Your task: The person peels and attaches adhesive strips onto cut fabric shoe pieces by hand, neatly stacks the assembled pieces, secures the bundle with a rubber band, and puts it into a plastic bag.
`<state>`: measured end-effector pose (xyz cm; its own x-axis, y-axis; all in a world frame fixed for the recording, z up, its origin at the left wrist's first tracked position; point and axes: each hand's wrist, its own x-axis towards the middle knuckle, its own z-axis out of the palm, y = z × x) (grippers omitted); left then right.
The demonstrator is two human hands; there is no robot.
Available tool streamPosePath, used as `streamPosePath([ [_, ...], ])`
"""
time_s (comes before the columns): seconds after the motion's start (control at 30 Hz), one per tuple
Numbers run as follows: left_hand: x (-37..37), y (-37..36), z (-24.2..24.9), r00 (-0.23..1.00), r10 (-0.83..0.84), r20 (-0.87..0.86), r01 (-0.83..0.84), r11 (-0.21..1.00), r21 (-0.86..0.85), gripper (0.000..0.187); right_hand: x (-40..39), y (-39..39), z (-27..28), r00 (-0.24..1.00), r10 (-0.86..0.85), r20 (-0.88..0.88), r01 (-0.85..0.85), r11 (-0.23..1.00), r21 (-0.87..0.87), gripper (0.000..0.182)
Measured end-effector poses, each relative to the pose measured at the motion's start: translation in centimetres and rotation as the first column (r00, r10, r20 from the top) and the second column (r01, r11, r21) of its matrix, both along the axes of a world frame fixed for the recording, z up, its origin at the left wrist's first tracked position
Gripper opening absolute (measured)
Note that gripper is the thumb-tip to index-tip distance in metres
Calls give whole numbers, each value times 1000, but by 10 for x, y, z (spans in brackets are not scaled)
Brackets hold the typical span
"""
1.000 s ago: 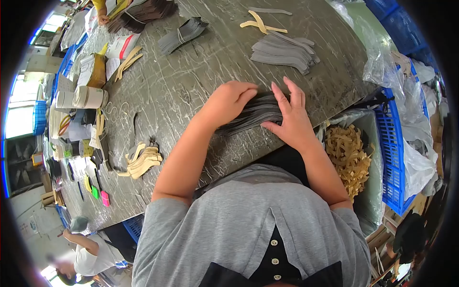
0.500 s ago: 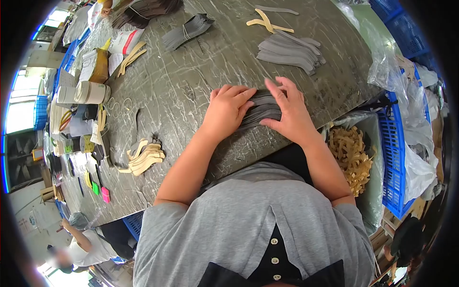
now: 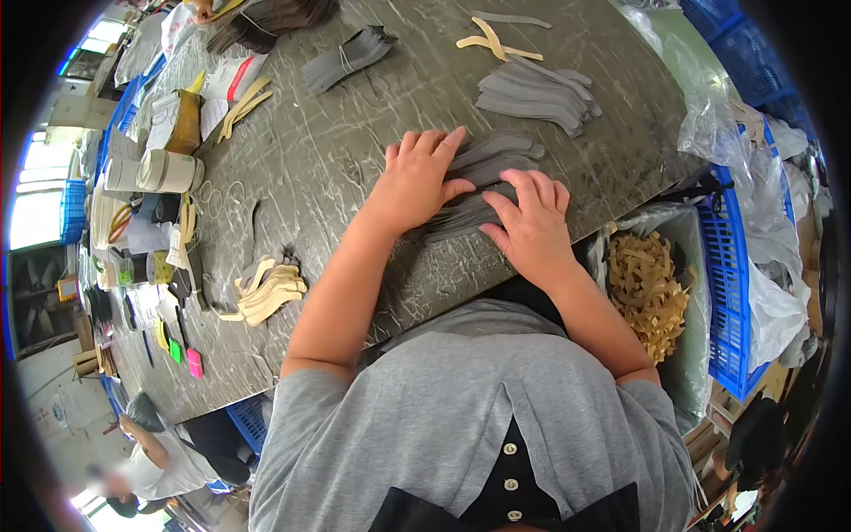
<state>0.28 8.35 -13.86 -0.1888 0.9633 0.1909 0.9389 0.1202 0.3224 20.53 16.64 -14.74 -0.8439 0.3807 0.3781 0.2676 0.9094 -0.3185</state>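
A loose pile of flat grey strips (image 3: 501,146) lies on the table in front of me, fanned into a farther and a nearer bunch. My left hand (image 3: 412,182) rests at the pile's left end, fingers close together and thumb reaching over the strips. From the right, my right hand (image 3: 534,222) grips the nearer bunch, fingers curled over its top and thumb at the near side. Parts of the strips are hidden beneath both hands. Farther back on the right sits another stack of grey strips (image 3: 536,97).
Tan strips (image 3: 270,291) lie to the left; two crossed tan strips (image 3: 496,40) lie at the back. A tied grey bundle (image 3: 347,58) is farther off. White jars (image 3: 168,171) stand left. A lined bin of tan scraps (image 3: 647,284) and a blue crate (image 3: 731,293) are right.
The grey strips have spread from one compact pile into two bunches. My right hand has moved nearer to me, and its fingers have curled in. My left hand has shifted slightly away from me.
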Motion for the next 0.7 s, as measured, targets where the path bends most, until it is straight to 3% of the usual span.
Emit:
streamPosePath([
  [0.1,-2,3,9,999,-32,11,32,997,-70,65,-4,7,4,992,82,94,-74,994,-81,45],
  [0.3,-2,13,15,998,-68,-6,66,983,-171,62,-13,16,15,967,86,239,-52,988,-144,47],
  [0.53,-10,18,5,995,-87,50,92,989,-113,56,-7,9,14,968,175,180,-119,952,-282,42],
  [0.6,-8,17,11,992,-58,112,76,983,-165,58,1,0,14,967,182,176,-123,945,-303,41],
  [0.7,-2,12,18,963,-63,263,109,981,-163,57,9,-11,21,991,134,-11,-134,990,-33,35],
])
